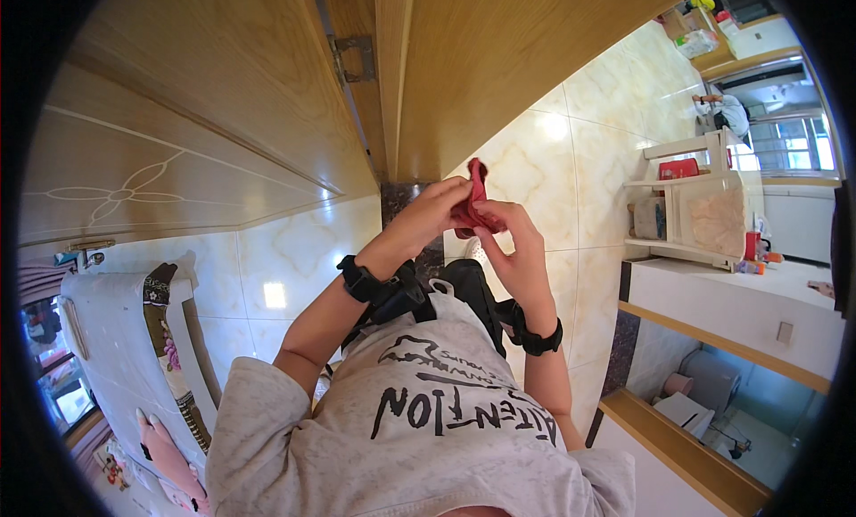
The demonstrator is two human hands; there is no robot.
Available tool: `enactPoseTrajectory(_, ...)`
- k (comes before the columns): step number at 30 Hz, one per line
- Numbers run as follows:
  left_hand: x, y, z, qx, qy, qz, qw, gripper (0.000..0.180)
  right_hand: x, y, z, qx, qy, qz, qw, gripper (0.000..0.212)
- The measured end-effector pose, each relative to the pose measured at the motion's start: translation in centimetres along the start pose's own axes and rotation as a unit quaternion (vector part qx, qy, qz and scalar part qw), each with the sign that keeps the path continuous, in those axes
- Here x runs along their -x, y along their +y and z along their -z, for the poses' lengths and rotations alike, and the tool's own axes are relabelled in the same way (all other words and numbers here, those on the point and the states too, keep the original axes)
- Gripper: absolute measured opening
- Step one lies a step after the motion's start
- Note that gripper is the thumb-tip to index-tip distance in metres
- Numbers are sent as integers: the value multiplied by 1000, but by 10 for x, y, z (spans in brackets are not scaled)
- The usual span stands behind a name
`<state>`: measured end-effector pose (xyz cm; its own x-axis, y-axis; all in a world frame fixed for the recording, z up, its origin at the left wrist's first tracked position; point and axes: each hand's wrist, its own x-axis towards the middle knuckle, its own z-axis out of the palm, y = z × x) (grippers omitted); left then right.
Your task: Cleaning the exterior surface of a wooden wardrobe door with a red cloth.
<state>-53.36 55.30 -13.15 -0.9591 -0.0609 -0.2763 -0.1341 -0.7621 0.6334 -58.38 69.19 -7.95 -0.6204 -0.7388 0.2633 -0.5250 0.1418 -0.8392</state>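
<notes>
Left hand and right hand are pinching a red cloth near the door; it is looking light, soft and limp, probably best held by opposite edges

Worn on the head, the left fisheye looks steeply down over the grey printed T-shirt at the nearby left hand and right hand, tiled floor beyond.

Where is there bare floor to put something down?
On the right, floor tiles lie bare between the wooden door and the white stand. On the left, another patch shows between the flower-patterned panel and the flowered cloth strip. It's crowded in the middle, where the left hand and right hand hold the red cloth, and on the stand.
</notes>
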Motion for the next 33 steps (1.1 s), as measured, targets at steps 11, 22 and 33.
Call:
enactPoseTrajectory(11, 3, 20, 2, -258, 31, -24, 965, 19, 11, 9, 3, -50, -117, 57, 990, 35)
enactPoseTrajectory(22, 22, 59, -16, -501, -116, -83, 854, 17, -22, 41, 25, 118, -56, 28, 991, 59)
enactPoseTrajectory(33, 33, 67, -1, -391, -141, -48, 908, 24, -18, 31, 58, -213, -41, -92, 972, 14)
